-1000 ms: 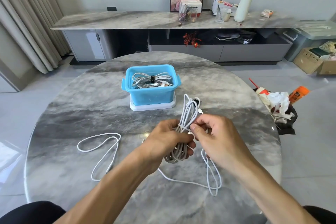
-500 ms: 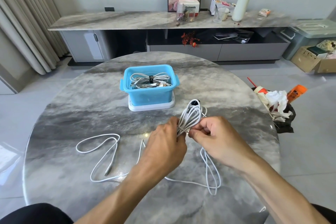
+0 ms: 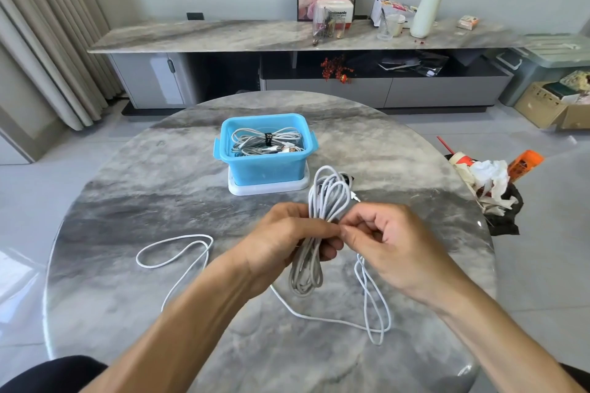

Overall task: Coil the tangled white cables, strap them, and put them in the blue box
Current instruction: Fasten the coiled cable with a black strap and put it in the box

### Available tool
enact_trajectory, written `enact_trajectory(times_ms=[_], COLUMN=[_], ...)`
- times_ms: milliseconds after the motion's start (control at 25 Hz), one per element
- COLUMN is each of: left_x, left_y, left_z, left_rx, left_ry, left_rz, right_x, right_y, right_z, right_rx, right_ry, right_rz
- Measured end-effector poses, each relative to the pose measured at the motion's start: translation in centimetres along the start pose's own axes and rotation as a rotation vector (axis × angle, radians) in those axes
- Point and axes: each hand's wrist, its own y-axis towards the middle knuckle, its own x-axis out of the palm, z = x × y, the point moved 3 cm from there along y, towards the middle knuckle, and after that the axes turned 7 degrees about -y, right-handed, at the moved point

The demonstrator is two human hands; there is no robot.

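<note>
Now we grip the long white cable coil [image 3: 322, 201] mid-length, left hand [image 3: 287, 242] wrapped around, right hand [image 3: 392, 242] pinching it.

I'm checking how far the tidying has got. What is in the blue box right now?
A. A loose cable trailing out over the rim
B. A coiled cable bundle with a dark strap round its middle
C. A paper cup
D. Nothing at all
B: the blue box holds a coiled cable bundle cinched by a dark strap, and nothing hangs over its rim.
</note>
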Motion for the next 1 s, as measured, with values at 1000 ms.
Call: enact_trajectory(times_ms=[1000], left_x=[-5.8], left_y=[0.7], left_z=[6.1], left_rx=[0.303], left_ry=[0.256], left_rz=[0.236], right_x=[0.1], right_y=[7.7], right_z=[0.4], right_rx=[-0.022], right_ry=[-0.059], right_rz=[-0.066])
